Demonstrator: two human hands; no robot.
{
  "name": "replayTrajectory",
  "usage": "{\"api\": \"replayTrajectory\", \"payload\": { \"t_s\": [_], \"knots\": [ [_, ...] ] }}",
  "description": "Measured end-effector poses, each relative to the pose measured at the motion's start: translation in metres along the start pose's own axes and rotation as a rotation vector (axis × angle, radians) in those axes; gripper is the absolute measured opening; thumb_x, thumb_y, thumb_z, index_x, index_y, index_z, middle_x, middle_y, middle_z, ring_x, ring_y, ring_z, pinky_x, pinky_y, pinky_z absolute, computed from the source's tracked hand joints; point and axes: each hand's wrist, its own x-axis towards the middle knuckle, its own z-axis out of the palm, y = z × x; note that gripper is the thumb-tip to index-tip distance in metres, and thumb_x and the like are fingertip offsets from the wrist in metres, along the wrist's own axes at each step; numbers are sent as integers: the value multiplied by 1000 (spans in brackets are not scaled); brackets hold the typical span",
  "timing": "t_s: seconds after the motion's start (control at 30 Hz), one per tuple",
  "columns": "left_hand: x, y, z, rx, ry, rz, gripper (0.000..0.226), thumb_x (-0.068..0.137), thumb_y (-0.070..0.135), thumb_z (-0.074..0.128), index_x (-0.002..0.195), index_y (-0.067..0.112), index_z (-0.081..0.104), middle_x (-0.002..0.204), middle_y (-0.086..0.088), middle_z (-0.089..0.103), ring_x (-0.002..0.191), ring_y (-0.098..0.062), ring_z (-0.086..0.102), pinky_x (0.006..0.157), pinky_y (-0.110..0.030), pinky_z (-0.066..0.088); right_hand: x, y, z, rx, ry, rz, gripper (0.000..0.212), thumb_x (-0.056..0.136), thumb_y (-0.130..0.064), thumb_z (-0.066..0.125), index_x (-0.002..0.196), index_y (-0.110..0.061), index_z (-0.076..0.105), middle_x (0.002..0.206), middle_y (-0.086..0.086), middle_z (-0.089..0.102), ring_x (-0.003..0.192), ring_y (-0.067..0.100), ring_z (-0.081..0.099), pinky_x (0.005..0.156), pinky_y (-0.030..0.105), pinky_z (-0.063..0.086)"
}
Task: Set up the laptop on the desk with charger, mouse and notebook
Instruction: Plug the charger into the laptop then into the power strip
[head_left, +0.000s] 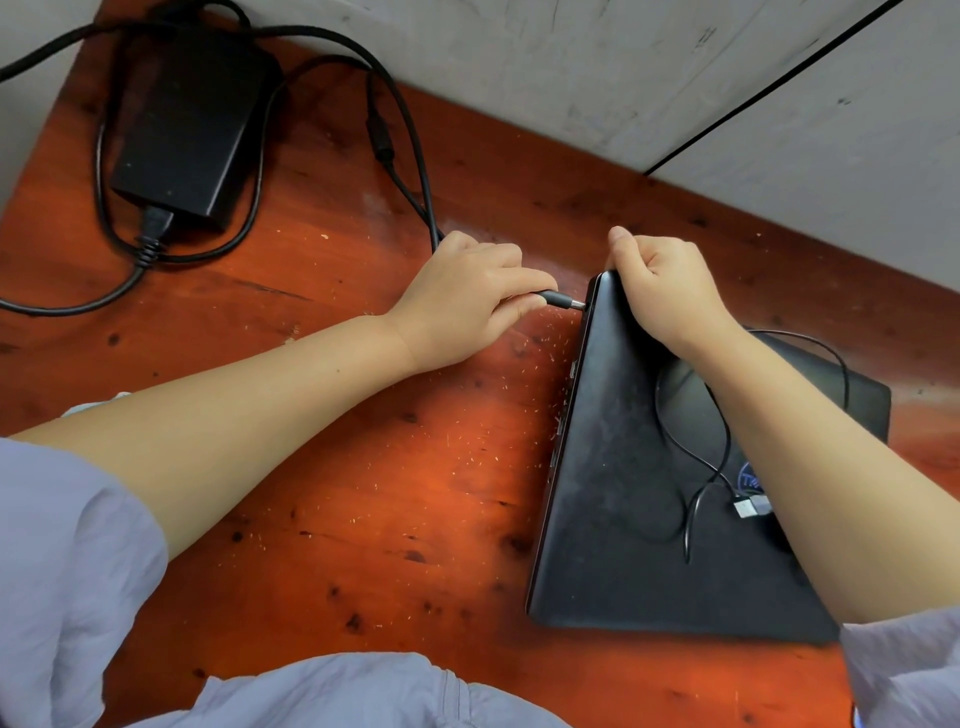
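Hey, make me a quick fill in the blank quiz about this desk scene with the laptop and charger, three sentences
1. The left hand holds the charger plug at the laptop's ____ edge.
2. The right hand grips the laptop's far ____.
3. A thin cable with a USB plug lies on the closed laptop's ____.

Missing words: left; corner; lid

Open surface (395, 493) lies between the two forearms, from the near edge up to the left hand (462, 306); only fine debris is scattered there. The closed laptop (649, 519) blocks the right side, with a thin cable (675, 441) and its USB plug (750, 506) lying loose on the lid. The right hand (660, 286) covers the laptop's far corner. At far left, the charger brick (187, 119) and its looped cords (410, 156) obstruct that corner. A wall (675, 78) closes off the far side. The strip between brick and left hand is bare.
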Motion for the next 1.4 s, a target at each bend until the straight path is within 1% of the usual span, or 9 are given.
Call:
{"api": "replayTrajectory", "payload": {
  "t_s": [0.17,0.37,0.57,0.73,0.83,1.03,1.13,1.23,1.4],
  "knots": [
    [1,0,0,-1,-12,16,25,92,24,51,111,17,65,77,-9,56,74,-28,52,77,-39,35,0,0,1,8,-12,12,55,97,-37,31,64,3,50,58,10,47,67,36,50,60,36,32],
    [8,7,1,70,-21,91,24,91,23,50,101,10,68,75,-12,58,72,-31,56,77,-43,39,-1,-3,3,-6,2,18,52,96,-37,32,50,-16,24,47,-2,29,51,20,32,51,35,23],
    [10,4,6,155,-72,109,23,92,22,48,100,9,66,78,-13,60,74,-33,57,75,-42,39,2,0,12,-31,10,26,52,95,-40,30,48,-16,24,45,-2,33,49,18,34,47,32,23],
    [6,-11,18,270,-202,44,22,95,28,44,102,11,56,97,-8,64,94,-30,55,85,-41,35,5,4,34,-112,-39,47,54,96,-39,30,48,-15,28,45,-2,38,58,25,41,53,34,20],
    [3,-13,28,281,-245,-6,21,95,26,46,100,8,54,106,-10,58,102,-29,48,82,-40,35,2,8,44,-137,-62,3,52,97,-36,33,48,-19,28,48,-3,39,62,23,41,57,31,23],
    [-3,-13,36,216,-208,-80,21,92,22,51,99,3,56,107,-15,54,100,-32,48,81,-44,40,-15,9,47,-256,11,-210,35,97,-24,38,64,-12,40,61,8,48,70,25,41,55,34,29],
    [-6,-9,38,188,-182,-149,20,92,23,52,99,5,56,104,-14,55,99,-32,48,82,-44,40,-27,8,49,-231,56,-202,32,96,-19,42,71,-3,53,70,17,56,76,33,48,62,40,36],
    [-15,-3,41,215,-178,-210,17,91,16,49,103,4,54,109,-15,53,101,-33,46,85,-41,35,-37,2,47,-142,106,-131,22,92,-14,50,89,1,65,94,19,57,90,35,49,75,42,44],
    [-59,10,33,149,-207,-204,47,89,3,48,134,6,36,143,-17,34,134,-31,29,111,-40,27,-53,-27,42,-86,141,-107,21,87,-4,51,100,-4,67,98,17,57,92,34,50,78,41,44]
  ]
}}
